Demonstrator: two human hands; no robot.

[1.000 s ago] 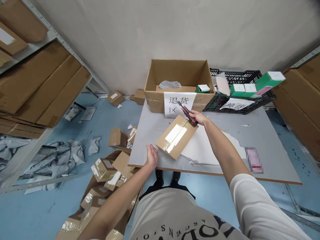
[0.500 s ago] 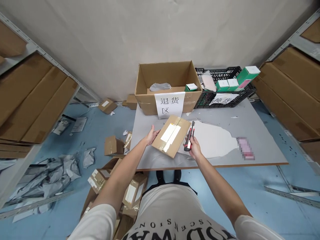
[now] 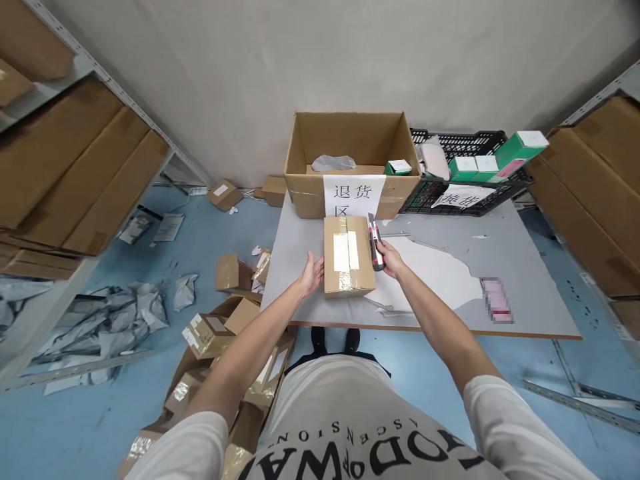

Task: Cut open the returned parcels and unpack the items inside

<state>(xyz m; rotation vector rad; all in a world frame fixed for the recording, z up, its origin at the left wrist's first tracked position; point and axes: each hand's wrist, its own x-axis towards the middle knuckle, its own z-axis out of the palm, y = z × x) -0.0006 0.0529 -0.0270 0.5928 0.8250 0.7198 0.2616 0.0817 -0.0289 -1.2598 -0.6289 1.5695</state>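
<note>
A taped cardboard box [image 3: 349,259] with white labels on top sits upright near the front of the grey table [image 3: 295,260]. My left hand [image 3: 313,273] is open at the box's left side, thumb up and fingers stretched; whether it touches the cardboard is hard to tell. On the other side, my right hand [image 3: 392,259] is closed around a black and red utility knife [image 3: 376,247], which points away from me alongside the box. White paper sheets [image 3: 430,270] lie flat under and beside my right hand.
Behind the box stands a large open carton [image 3: 305,200] with a paper sign. Right of it, a black crate [image 3: 450,207] holds green-and-white boxes. A pink blurred item [image 3: 497,300] lies on the table. Several parcels [image 3: 210,333] fill the floor at left; shelves flank both sides.
The box has gone from tilted between my hands to sitting square on the table. My left hand has opened beside it, and the knife stays in my right hand.
</note>
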